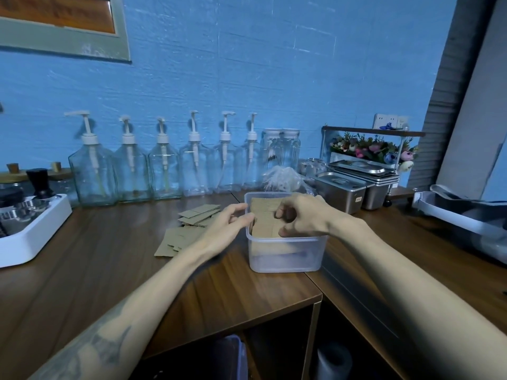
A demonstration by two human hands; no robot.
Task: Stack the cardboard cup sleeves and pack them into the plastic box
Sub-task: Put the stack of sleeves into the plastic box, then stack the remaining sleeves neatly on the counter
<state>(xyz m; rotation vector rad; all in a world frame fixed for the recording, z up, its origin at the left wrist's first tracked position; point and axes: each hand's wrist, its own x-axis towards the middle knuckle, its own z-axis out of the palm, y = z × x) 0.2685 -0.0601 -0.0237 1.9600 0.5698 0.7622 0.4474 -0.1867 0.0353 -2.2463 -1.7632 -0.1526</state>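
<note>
The right hand [299, 215] hangs over the open top of the translucent plastic box [285, 250], its fingers curled inward with the thumb below them; whether the fingertips actually pinch the cardboard under them cannot be told. The left hand [227, 226] reaches to the box's left wall, fingers fairly straight and relaxed, their tips at or just over the rim beside the cardboard; it grips nothing that shows.

Inside the box a stack of cardboard cup sleeves [264, 220] stands tilted, its top edge leaning toward the back wall and rising about level with the rim. More flat sleeves [199, 213] lie loose on the wooden counter [109, 259] just left of the box, partly hidden under the left wrist, with a further flattened piece [175, 241] nearer the camera.

The box sits at the counter's right corner edge. Behind it lies a crumpled clear plastic bag [279, 178]. Along the blue wall stand 6 clear pump bottles [164, 165], then 2 lidded jars [281, 146]. To the right are lidded steel containers [345, 187] and a small shelf of artificial flowers [373, 148]. A white tray [33, 237] holding dark tools sits at far left.
</note>
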